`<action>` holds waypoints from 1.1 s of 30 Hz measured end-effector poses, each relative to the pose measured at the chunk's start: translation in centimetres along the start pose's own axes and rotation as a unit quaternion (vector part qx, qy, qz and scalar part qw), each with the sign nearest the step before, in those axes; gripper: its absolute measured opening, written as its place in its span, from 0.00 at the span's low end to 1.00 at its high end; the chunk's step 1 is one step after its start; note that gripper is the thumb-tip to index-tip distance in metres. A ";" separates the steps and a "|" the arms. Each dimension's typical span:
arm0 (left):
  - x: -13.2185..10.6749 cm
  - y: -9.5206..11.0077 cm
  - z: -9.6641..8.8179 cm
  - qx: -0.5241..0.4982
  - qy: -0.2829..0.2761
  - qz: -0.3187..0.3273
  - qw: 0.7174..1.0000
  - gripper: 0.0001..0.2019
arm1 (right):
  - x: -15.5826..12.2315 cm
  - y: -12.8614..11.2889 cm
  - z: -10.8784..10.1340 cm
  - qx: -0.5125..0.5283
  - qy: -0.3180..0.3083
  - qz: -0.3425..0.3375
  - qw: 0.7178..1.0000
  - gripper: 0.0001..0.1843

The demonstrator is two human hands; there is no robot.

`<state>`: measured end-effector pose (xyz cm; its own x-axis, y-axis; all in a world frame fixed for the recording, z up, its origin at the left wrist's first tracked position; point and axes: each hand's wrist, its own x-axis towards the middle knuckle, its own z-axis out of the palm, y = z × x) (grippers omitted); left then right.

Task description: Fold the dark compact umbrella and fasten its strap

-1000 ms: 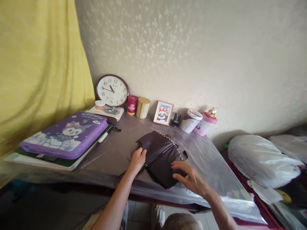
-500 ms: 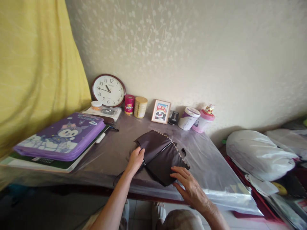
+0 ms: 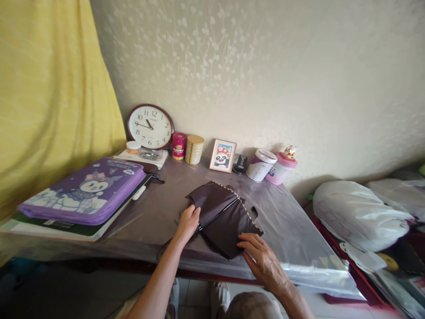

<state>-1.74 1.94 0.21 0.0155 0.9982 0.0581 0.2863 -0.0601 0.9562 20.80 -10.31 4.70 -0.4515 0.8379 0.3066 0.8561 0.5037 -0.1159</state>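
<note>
A dark folding umbrella (image 3: 221,219) with a striped edge trim lies loosely folded on the table, its fabric panels fanned out. A thin metal rib shows between two panels. My left hand (image 3: 189,220) is closed on the umbrella's left side, thumb on top of the fabric; the handle is hidden. My right hand (image 3: 260,254) rests with fingers stretched out at the lower right panel, the fingertips touching or just over the cloth. A small black strap (image 3: 254,212) sticks out past the trim on the right.
A purple cartoon binder (image 3: 86,190) lies on books at the left. Along the wall stand a clock (image 3: 151,126), tins (image 3: 194,149), a framed panda picture (image 3: 222,156) and tubs (image 3: 261,165). White bags (image 3: 358,215) sit right of the plastic-covered table (image 3: 292,226).
My right hand has shifted very slightly down and right along the umbrella's panel. My left hand and the umbrella stay almost in place.
</note>
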 end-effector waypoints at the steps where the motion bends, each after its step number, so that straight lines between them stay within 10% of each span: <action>1: 0.0 0.0 0.0 0.001 0.001 -0.001 1.000 0.12 | 0.0 0.0 0.0 0.002 0.001 0.001 1.000 0.13; 33: 0.1 -0.1 0.1 0.007 0.007 0.000 1.000 0.12 | 1.3 0.1 -1.4 -0.038 0.082 0.048 0.995 0.13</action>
<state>-1.65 2.07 0.05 0.0022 0.9981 0.0616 0.2990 -0.0594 0.9524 20.65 -9.44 6.38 -0.3243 0.8332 0.4480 0.9130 0.3996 -0.0823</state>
